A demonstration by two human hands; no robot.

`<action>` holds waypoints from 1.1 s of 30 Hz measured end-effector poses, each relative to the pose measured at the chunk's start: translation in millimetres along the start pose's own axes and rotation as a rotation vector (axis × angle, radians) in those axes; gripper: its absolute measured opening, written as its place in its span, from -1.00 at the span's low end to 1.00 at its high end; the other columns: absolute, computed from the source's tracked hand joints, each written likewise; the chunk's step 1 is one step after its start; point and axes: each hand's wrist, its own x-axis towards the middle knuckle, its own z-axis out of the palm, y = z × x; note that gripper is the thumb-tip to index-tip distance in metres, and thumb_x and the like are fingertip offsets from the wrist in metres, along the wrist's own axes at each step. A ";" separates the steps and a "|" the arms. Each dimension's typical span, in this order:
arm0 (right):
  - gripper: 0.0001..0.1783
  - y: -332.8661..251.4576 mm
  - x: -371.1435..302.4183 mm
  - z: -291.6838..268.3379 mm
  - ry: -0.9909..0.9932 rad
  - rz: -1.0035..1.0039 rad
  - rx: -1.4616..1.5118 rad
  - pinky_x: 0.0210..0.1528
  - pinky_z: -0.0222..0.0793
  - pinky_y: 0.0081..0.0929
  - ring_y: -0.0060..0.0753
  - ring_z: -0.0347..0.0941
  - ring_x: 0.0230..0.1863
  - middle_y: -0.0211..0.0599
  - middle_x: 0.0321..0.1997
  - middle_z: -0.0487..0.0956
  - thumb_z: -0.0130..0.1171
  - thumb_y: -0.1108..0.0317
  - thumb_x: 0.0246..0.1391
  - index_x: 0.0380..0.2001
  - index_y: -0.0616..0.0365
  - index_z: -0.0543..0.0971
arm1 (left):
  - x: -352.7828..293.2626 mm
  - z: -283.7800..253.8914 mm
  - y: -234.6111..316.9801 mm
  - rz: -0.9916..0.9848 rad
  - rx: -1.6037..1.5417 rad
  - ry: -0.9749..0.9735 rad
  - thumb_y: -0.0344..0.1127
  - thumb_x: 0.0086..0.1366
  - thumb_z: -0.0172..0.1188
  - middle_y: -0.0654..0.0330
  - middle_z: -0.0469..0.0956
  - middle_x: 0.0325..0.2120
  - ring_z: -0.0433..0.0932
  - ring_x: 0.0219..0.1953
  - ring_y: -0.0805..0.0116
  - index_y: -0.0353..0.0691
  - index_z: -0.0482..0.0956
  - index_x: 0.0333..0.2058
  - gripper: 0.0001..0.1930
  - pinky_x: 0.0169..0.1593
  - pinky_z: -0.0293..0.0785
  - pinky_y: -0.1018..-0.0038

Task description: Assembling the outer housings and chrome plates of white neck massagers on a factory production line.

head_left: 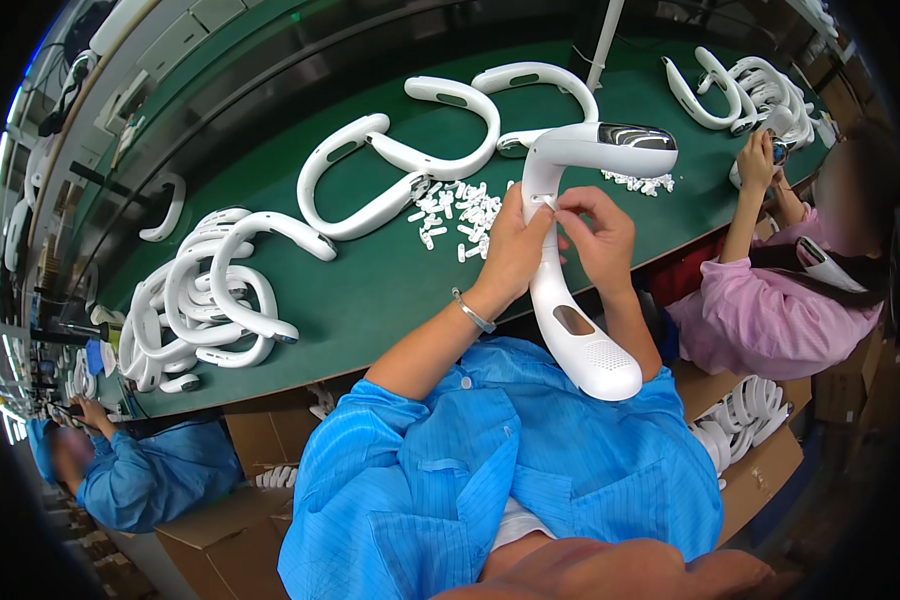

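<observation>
A white curved neck fan (547,285) is held up in front of my chest, above the near edge of the green table. Its upper arm ends in a glossy dark panel, and its lower end has a dark oval opening and a patch of small holes. My left hand (515,252) is wrapped round the middle of the fan, thumb on its face. Beside it, my right hand (600,240) has thumb and fingertips pinched together against the same part; anything between them is hidden. Small white plastic pieces (470,212) lie loose on the table just beyond my hands.
More neck fans (355,215) lie beyond, with a pile of neck fans (195,300) at left on the green table (370,290). At right a co-worker in pink (740,300) handles parts; another in blue (155,480) sits left. A cardboard box (760,465) holds white parts.
</observation>
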 end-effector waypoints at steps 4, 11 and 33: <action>-0.75 -18.8 4.5 0.6 -0.008 0.259 0.138 -0.47 0.35 -0.74 -0.68 0.38 -0.43 -0.38 -0.37 0.48 0.14 0.66 -0.09 -0.26 0.30 0.55 | -1.0 -1.9 -0.6 -0.016 -0.003 0.003 -0.35 0.33 -0.09 0.16 0.43 -0.37 0.51 -0.53 0.46 -0.23 0.24 -0.10 -0.80 -0.54 0.58 0.49; -0.76 -12.9 5.7 -4.4 -0.063 0.325 0.183 -0.47 0.37 -0.71 -0.64 0.38 -0.55 -0.36 -0.44 0.50 0.14 0.65 -0.07 -0.25 0.34 0.56 | 1.4 -7.1 2.8 -0.051 -0.043 0.021 -0.33 0.35 -0.10 0.15 0.44 -0.40 0.51 -0.53 0.44 -0.24 0.22 -0.11 -0.80 -0.55 0.57 0.48; -0.77 14.7 -35.2 17.8 0.236 0.514 0.297 -0.56 0.25 -0.72 -0.65 0.37 -0.52 -0.39 -0.35 0.51 0.20 0.54 -0.07 -0.26 0.23 0.54 | -20.8 -5.7 -8.8 0.222 0.008 -0.029 -0.18 0.39 -0.15 0.21 0.46 -0.41 0.46 -0.48 0.54 -0.23 0.26 -0.05 -0.71 -0.47 0.46 0.59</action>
